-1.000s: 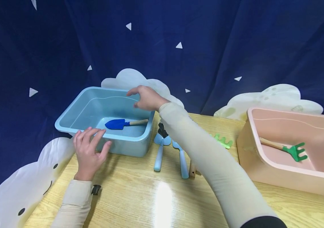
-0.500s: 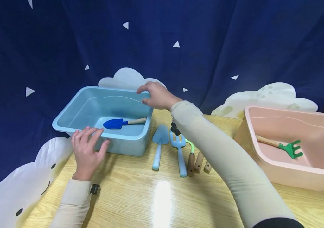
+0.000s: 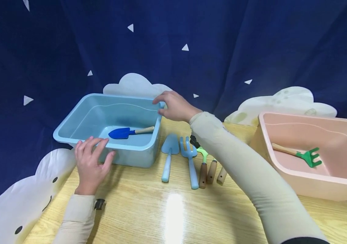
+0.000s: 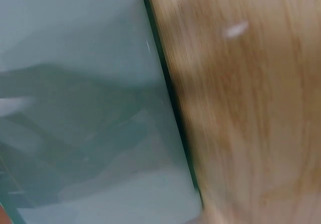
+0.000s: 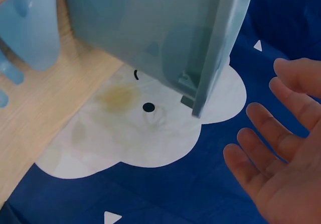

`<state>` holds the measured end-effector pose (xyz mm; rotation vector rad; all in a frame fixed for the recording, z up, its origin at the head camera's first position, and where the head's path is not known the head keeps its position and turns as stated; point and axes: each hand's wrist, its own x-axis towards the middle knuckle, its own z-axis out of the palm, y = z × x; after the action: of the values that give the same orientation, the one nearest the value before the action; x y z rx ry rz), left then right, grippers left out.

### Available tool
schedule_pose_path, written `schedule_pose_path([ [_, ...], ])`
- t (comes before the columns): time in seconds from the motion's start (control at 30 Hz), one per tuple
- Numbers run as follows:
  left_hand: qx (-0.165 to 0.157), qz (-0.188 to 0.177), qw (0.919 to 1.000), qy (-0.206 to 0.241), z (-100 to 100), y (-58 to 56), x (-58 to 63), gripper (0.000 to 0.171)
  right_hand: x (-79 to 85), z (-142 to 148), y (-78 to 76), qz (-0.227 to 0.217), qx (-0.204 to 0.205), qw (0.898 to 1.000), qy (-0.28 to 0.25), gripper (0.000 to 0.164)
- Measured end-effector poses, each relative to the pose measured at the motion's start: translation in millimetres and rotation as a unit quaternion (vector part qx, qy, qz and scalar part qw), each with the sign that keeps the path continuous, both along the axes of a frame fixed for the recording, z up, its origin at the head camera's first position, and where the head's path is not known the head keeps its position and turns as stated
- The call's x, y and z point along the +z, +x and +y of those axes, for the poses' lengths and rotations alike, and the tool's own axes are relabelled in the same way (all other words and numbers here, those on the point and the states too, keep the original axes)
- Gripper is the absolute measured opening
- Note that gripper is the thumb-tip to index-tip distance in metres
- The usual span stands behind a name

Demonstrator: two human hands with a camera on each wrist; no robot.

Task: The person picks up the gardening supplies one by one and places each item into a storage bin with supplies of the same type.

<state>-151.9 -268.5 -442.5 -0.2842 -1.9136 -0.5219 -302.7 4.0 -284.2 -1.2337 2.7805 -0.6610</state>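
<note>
A light blue tub (image 3: pixel 132 157) stands at the left of the wooden table, with a blue trowel (image 3: pixel 119 133) with a wooden handle lying in it. My left hand (image 3: pixel 91 162) is at the tub's front rim, fingertips at the edge and thumb spread apart outside the wall; whether they touch is hard to tell. By the tub's back right corner is my right hand (image 3: pixel 176 106). In the right wrist view its fingers (image 5: pixel 268 128) are spread and apart from the tub, holding nothing.
Right of the tub lie a light blue trowel (image 3: pixel 170 145), a light blue hand fork (image 3: pixel 190 159) and several wooden-handled tools (image 3: pixel 203 174), partly under my right sleeve. A pink tub (image 3: pixel 313 183) farther right holds a green rake (image 3: pixel 309 157). A dark blue curtain (image 3: pixel 222 40) hangs behind.
My right hand has moved right, from above the blue tub's back wall to its back right corner. More of the tools on the table show now. The left hand stays at the front rim.
</note>
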Motion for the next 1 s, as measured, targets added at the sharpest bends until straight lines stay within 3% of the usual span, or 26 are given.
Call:
schedule_pose_path([
  [0.57,-0.001,-0.019,0.9995,-0.024,-8,-0.7,1.4,0.044,-4.9,31,3.3,-0.002,-0.042,0.999,0.023,0.037],
  [1.0,0.008,-0.034,0.9967,-0.073,-20,9.5,11.3,0.050,-32.1,49,10.2,-0.026,-0.052,0.998,0.030,0.035],
])
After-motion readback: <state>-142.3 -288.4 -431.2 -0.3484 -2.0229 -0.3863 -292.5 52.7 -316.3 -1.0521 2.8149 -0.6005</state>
